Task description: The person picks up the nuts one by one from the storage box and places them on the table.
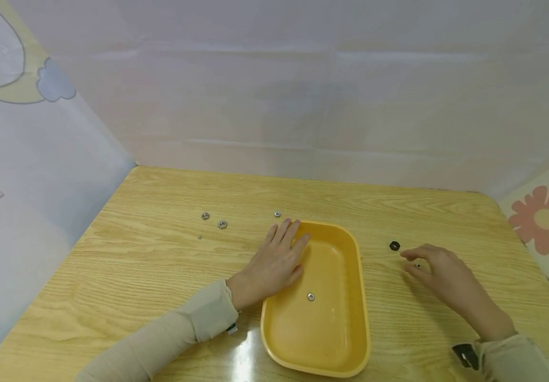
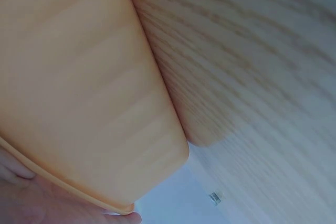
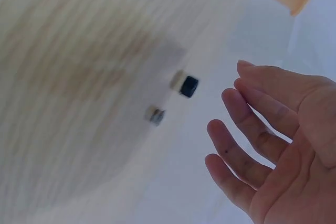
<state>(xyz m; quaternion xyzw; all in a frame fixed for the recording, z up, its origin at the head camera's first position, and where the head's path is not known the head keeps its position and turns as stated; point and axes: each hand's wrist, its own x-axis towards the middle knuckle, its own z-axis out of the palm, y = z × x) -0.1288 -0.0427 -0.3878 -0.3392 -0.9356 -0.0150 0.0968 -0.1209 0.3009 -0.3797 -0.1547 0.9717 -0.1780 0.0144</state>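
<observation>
A yellow rectangular tray stands on the table with one small silver nut inside it. My left hand rests on the tray's left rim near the far corner, its fingers extended. In the left wrist view the tray's side wall fills much of the picture. On the right, my right hand hovers with fingers slightly bent, holding nothing. Close to its fingertips lie a black hex nut and a small silver nut. The right wrist view shows the black nut apart from the fingers.
Left of the tray lie two larger silver nuts and a tiny one. Another silver nut sits just beyond the tray's far left corner. Printed cloth walls border the wooden table at the back and sides.
</observation>
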